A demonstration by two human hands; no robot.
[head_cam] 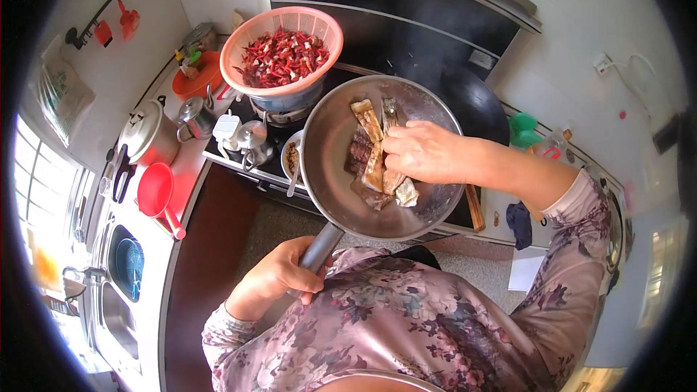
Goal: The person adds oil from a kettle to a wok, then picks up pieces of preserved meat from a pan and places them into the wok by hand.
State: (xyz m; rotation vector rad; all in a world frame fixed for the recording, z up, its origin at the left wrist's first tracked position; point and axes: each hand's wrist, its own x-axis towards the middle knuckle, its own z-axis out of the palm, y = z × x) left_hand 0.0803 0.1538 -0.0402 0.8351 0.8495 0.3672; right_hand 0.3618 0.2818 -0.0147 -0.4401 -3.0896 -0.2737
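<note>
My left hand (280, 272) grips the grey handle (321, 247) of a wide metal pan (435, 212), which is held in front of my body. Several browned strips and chunks of food (373, 166) lie in the middle of the pan, some pale, some dark, perhaps fish or meat. Reaching in from the right, my right hand (422, 151) is over them with curled fingers closed on a ridged strip (390, 110). The fingertips are partly hidden. Behind the pan, a dark wok (474, 98) sits on the stove with faint smoke above it.
A pink basket of dried red chilies (283, 57) stands at the back left of the stove. Near the pan's left rim are a bowl with a spoon (292, 158) and metal pots (254, 139). A red dipper (155, 190) and a sink (120, 316) lie farther left.
</note>
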